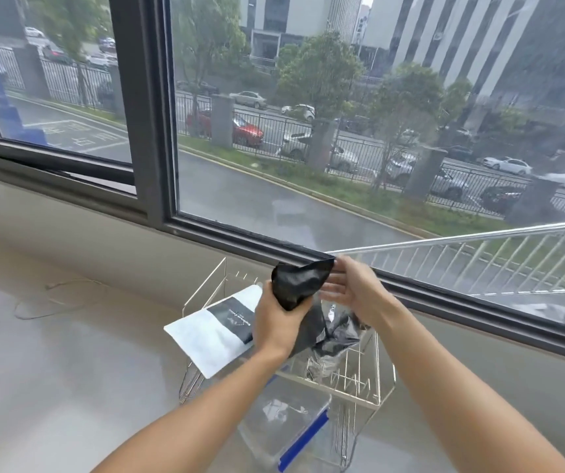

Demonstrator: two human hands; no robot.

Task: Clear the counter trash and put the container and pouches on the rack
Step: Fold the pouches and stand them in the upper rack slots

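Note:
A black pouch (299, 283) is held up over the wire rack (366, 384). My left hand (279, 320) grips its lower part, and my right hand (351, 288) pinches its top corner with the other fingers spread. Below it, a grey foil pouch (332, 331) stands crumpled in the rack. Lying across the rack's left side is a white pouch with a black label (211, 331). A clear plastic container with a blue clip (289, 428) sits at the rack's near end.
The rack stands on a pale grey counter (69, 370) under a large dark-framed window (151, 138). A thin cord (52, 298) lies looped on the counter at the left. A metal rail (462, 237) runs behind the glass at the right.

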